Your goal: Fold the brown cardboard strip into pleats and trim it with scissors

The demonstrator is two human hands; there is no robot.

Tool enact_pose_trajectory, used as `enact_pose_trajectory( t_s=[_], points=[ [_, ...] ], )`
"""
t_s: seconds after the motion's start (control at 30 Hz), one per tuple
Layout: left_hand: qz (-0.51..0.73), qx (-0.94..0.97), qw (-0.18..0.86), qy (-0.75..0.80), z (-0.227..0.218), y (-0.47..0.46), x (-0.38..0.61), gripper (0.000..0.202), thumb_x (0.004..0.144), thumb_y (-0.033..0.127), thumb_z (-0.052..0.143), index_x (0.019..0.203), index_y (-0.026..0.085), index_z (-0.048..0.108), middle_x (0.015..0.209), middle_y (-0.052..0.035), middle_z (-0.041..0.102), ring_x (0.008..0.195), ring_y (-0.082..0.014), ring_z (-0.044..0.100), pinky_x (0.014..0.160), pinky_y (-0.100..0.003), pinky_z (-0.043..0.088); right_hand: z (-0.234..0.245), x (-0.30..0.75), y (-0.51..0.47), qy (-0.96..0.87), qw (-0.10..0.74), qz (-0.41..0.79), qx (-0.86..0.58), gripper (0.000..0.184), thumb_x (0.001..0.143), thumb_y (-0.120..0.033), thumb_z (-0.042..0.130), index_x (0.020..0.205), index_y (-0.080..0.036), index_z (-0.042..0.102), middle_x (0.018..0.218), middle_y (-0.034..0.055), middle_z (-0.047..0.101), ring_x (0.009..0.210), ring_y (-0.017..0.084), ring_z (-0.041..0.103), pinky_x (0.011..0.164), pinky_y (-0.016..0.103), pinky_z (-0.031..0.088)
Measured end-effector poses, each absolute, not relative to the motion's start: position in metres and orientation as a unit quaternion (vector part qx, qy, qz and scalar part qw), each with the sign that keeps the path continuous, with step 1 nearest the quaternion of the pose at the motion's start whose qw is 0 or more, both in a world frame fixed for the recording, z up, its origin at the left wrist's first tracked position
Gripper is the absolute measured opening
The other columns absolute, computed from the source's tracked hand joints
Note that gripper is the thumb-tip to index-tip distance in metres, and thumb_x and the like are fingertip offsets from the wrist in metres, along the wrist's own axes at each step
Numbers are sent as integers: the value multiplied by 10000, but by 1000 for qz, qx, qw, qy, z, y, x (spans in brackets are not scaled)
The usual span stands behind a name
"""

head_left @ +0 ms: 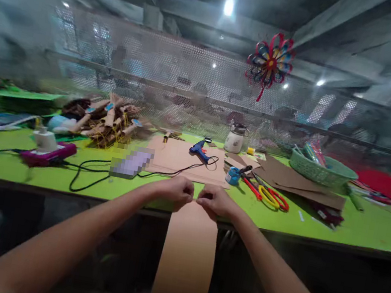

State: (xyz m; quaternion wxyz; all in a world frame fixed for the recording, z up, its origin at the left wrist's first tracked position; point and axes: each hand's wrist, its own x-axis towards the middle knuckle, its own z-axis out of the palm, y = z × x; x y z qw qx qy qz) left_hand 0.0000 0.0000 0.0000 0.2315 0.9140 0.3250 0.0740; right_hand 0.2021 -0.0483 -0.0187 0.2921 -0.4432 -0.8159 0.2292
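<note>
Both of my hands pinch the far end of a long brown cardboard strip (186,256), which runs from the table's near edge back toward my body. My left hand (177,191) grips the strip's left corner with its fingers curled shut. On the right corner, my right hand (216,201) is closed the same way, and the two hands touch at the thumbs. Just beyond them a flat cardboard sheet (178,161) lies on the green table (355,228).
A blue glue gun (200,150) with a black cord rests on the sheet. Red-and-yellow scissors (266,194), a blue tape roll (233,175), cardboard pieces and a green basket (322,170) lie to the right. A pile of paper rolls (106,123) and a magenta tool (48,153) sit left.
</note>
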Motion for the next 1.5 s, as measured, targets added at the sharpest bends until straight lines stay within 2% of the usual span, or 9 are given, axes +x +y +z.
enact_pose_trajectory(
  t_s=[0.33, 0.67, 0.97, 1.2, 1.5],
  points=[
    [140, 918, 185, 321, 2, -21, -3, 150, 757, 240, 545, 784, 144, 657, 753, -22, 629, 697, -145, 532, 615, -222, 366, -9, 205, -50, -847, 247, 199, -426, 67, 753, -120, 622, 786, -122, 681, 725, 15, 609, 660, 118, 533, 606, 207, 403],
    [157, 916, 147, 339, 2, -28, -11, 88, 757, 171, 562, 778, 146, 644, 753, -29, 621, 698, -147, 536, 595, -220, 355, -3, 207, -51, -877, 195, 146, -413, 42, 771, -101, 610, 765, -116, 649, 702, 11, 590, 627, 103, 480, 565, 198, 354],
    [186, 936, 108, 280, -9, -23, -20, 75, 762, 115, 534, 735, 149, 595, 756, -31, 583, 703, -138, 522, 604, -220, 356, -8, 214, -56, -886, 208, 104, -401, 47, 803, -115, 599, 764, -128, 623, 753, 26, 581, 692, 123, 500, 617, 214, 373],
    [189, 940, 97, 268, -9, -28, -24, 163, 783, 74, 476, 733, 151, 610, 774, -34, 550, 702, -126, 522, 611, -219, 356, -11, 220, -57, -892, 217, 90, -386, 69, 804, -93, 596, 751, -138, 596, 759, 22, 557, 710, 129, 499, 633, 218, 373],
    [190, 941, 14, 278, -14, -34, -25, 177, 823, 118, 472, 774, 168, 635, 785, -39, 522, 724, -141, 511, 606, -229, 341, -15, 227, -67, -902, 191, -7, -388, 99, 817, -78, 547, 747, -147, 563, 818, 51, 534, 766, 155, 492, 657, 242, 376]
  ],
)
